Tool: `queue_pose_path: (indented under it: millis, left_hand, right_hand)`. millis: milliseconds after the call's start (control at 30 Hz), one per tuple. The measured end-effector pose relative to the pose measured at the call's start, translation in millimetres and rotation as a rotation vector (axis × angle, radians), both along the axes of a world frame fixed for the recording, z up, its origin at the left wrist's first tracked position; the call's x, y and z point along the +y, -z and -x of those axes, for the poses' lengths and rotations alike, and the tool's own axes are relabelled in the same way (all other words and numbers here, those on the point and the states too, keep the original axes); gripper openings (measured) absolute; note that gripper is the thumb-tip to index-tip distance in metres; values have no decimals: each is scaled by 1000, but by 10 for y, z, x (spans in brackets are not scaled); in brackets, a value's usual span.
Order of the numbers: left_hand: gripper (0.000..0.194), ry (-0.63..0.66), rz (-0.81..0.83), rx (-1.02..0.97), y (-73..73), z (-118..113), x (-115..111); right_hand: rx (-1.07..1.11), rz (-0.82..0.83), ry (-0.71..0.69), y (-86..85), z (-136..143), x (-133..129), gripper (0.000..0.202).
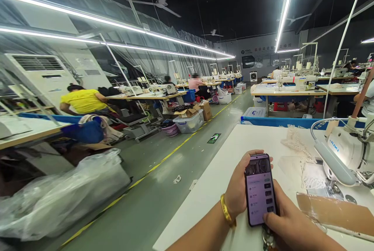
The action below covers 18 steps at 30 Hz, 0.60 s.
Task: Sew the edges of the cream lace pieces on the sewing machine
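Observation:
A smartphone (258, 192) with a lit screen is held upright above the white sewing table (204, 212). My left hand (240, 188), with a gold bracelet (226, 209) at its wrist, is wrapped round the phone's left side, fingertips showing past the far edge. From the right, my right hand (288, 214) grips the lower corner, its thumb lying on the screen. Something metallic like a key ring (267, 237) hangs below the phone. To the right stands a white sewing machine (341, 150), with white lace (314, 175) under its head.
A brown cardboard piece (333, 208) and cream lace (295, 142) lie on the table. A large plastic-wrapped bundle (73, 192) sits on the floor at left, beside a yellow line (159, 161). Plastic bins (189, 122) line the aisle. A person in yellow (82, 101) sits at another table.

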<state>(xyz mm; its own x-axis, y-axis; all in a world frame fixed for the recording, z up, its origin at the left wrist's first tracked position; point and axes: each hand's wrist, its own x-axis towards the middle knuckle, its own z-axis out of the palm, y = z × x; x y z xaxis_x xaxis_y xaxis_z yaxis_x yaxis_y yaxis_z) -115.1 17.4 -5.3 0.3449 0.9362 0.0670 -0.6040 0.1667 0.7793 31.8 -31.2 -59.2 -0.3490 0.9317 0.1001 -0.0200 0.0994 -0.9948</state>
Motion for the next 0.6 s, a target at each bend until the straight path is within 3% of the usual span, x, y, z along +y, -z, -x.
queue_pose_path:
  millis: [600]
  left_hand:
    - [47,-3,-2,5,-2,0,-5]
  right_hand:
    - [5,-2,-34,-31,-1,-5,57]
